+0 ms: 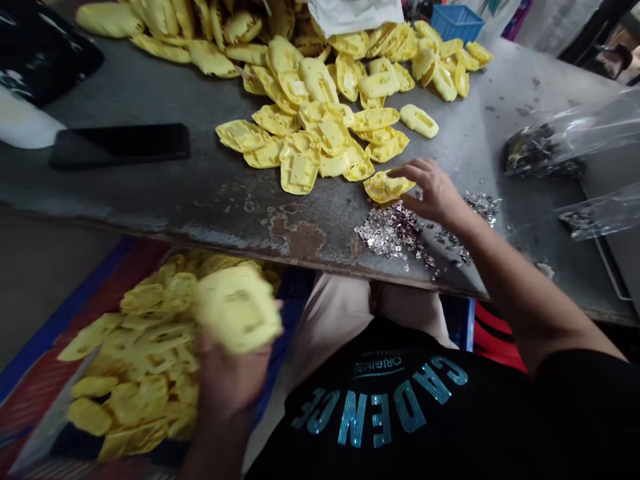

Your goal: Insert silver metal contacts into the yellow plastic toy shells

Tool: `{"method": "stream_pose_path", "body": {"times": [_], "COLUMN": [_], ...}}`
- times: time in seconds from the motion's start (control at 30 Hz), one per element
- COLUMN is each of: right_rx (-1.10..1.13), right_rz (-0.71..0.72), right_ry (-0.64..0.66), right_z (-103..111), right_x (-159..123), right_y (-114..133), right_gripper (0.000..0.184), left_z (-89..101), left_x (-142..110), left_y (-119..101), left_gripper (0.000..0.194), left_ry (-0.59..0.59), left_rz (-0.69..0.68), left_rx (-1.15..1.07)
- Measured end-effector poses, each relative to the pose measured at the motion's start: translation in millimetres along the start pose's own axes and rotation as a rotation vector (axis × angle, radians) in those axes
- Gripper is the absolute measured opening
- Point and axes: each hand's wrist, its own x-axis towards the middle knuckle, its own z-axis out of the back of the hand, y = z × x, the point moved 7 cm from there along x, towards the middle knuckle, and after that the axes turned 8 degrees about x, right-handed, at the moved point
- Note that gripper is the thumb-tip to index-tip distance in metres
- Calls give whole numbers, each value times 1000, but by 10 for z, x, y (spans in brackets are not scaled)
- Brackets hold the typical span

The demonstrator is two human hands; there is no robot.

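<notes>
A dark grey metal worktop (220, 193), its near edge scuffed and brown-stained in places, spans the view. Below it at lower left, a blue-and-red plastic container (55, 350) carries a heap of oval yellow plastic shells (145, 393). Across the worktop's far side spreads a wide pile of similar yellow shells (333, 130), reaching towards the middle. At right lies a clear plastic bag (575, 143) with small dark and silvery bits inside; beyond the pile stands a blue plastic basket (456, 25), and at left rests a flat black rectangular phone (123, 145).

Of the hands, the left hand (233, 373) grasps a pale yellow oval shell (235, 307), motion-blurred, above the container. The right hand (433, 190) curves over one end of a hollow yellow shell (381, 188) lying just beside the pile; I cannot tell whether it grips. Smallest are the tiny silvery metal pieces (385, 233), heaped loosely against that shell and scattered past the right wrist
</notes>
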Motion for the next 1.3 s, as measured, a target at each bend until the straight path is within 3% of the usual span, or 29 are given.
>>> {"method": "stream_pose_path", "body": {"times": [0.07,0.1,0.17,0.2,0.3,0.37,0.4,0.43,0.5,0.57,0.63,0.67,0.73,0.8,0.87,0.93,1.03,1.13,1.3], "right_rx": [-193,-242,-292,-307,-337,-367,-390,-417,-448,-465,-395,-373,-317,-185,31,155,-56,-188,-197], "right_rz": [-80,-103,-118,-113,-92,-67,-41,3,136,279,397,432,426,373,286,115,-158,-202,-191], "right_ry": [105,168,263,280,244,174,146,129,206,297,304,276,256,257,196,-8,-306,-288,-203], "right_z": [39,30,-5,-11,64,195,261,314,295,183,60,9,-86,-110,-9,199,426,345,220], "right_x": [199,266,355,388,425,346,257,132,-222,-655,-1066,-1239,-1516,-1724,-1882,-2000,-2157,-2116,-1990], "right_y": [-400,-535,-657,-655,-488,-268,-119,65,503,965,1359,1485,1541,1387,1088,658,82,-134,-164], "right_gripper": [55,59,60,56,39,33,31,28,19,24,31,33,31,20,23,31,11,13,11], "left_z": [439,580,695,650,249,-116,-307,-529,-869,-1222,-1572,-1733,-1960,-2052,-2055,-1999,-1948,-1982,-2040], "left_x": [70,103,152,169,168,116,77,27,-68,-117,-144,-179,-305,-406,-439,-446,-475,-489,-528], "left_y": [-3,66,207,263,248,58,-117,-276,-619,-776,-700,-579,-256,3,165,247,247,175,126], "left_gripper": [61,64,62,57,42,38,35,33,35,55,65,61,40,30,45,69,97,95,70], "left_ry": [-130,-152,-171,-149,-58,-5,29,118,184,351,606,773,1111,1267,1222,1099,1004,947,774], "left_rz": [-7,51,138,168,169,96,-11,-86,-280,-334,-285,-236,-102,36,175,297,381,357,364], "left_rx": [-27,-29,-15,-5,15,44,88,154,243,359,552,663,837,854,772,648,432,270,118]}}
